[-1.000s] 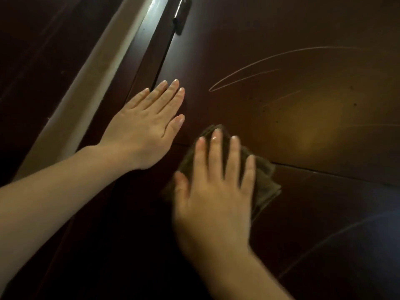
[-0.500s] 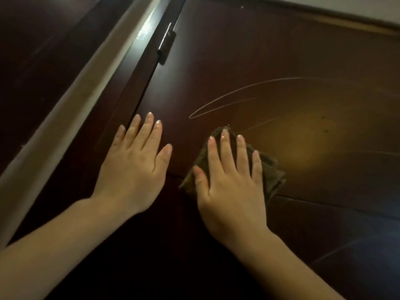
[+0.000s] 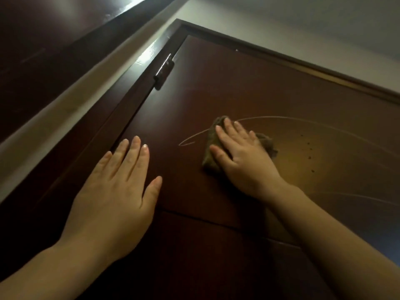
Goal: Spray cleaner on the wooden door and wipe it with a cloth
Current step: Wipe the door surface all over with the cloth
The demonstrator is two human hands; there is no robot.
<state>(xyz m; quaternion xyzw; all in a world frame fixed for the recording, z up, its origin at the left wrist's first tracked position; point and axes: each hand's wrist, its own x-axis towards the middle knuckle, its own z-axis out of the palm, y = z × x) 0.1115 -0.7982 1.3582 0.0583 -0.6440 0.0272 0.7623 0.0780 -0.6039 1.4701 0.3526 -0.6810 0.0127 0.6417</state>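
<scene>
A home interior; dark wooden door (image 3: 259, 100), hinge (image 3: 165, 69) and frame (image 3: 123, 100) against plain white wall (image 3: 303, 22)

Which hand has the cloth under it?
The right hand, pressing the brown cloth against the door; the left hand lies flat on bare wood.

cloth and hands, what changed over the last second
The right hand slid the cloth up the door, from below the curved pale line to across it, and now sits above the panel seam. The view tilted up, showing the hinge. The left hand stayed flat on the door; the right still presses the cloth.
</scene>
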